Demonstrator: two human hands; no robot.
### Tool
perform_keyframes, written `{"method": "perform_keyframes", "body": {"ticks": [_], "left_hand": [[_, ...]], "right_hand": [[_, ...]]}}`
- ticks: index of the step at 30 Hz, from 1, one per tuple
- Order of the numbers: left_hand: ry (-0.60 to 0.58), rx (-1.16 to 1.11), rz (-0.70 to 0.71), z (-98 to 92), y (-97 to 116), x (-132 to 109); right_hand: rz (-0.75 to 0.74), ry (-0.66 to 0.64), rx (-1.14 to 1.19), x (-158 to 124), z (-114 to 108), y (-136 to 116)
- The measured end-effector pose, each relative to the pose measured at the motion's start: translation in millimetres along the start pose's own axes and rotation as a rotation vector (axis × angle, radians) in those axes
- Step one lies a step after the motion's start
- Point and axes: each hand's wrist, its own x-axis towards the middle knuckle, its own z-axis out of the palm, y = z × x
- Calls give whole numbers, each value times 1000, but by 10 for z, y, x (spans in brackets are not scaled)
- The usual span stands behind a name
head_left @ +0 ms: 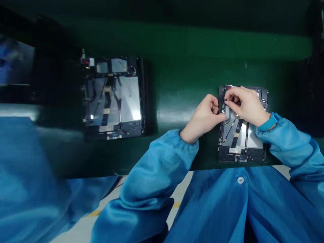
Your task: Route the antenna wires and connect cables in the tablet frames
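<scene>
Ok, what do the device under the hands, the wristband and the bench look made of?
Device: dark frame, probably plastic or coated metal; bright glare on its smooth grey panel suggests metal.
Wristband: matte blue, no glint, so perhaps fabric or rubber; too small to settle.
Bench: smooth green, perhaps a rubber mat or painted board; its soft, blurred sheen suggests semi-gloss.

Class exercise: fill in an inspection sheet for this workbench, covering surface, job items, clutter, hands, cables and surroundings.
Surface: green tabletop, glossy.
Job items: opened electronic device, tablet-like, silver interior showing.
Clutter: no loose tools seen; second opened device lies farther left.
Hands: right hand pinches at the nearer device's upper-left edge; left hand has its thumb at that edge. Anything held is too small to tell.
Cables: dark flat cable inside the nearer device.
Surroundings: another person's blue garment, left.
</scene>
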Motion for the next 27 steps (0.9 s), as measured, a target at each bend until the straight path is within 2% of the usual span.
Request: {"method": "perform_keyframes", "body": {"ticks": [9,16,19,22,27], "left_hand": [[22,-143,-47,36,147,227],[27,-237,-108,68,147,300],[14,-198,-84,60,132,298],[63,-74,-33,86,132,320],[174,120,-26,172,171,373]], "right_hand": [[186,144,42,29,-34,-66],[238,116,14,27,-78,-82],[224,116,-19,30,-56,-35],[179,123,-73,19,-51,-5],[94,318,-281,-216,-182,-15]]}}
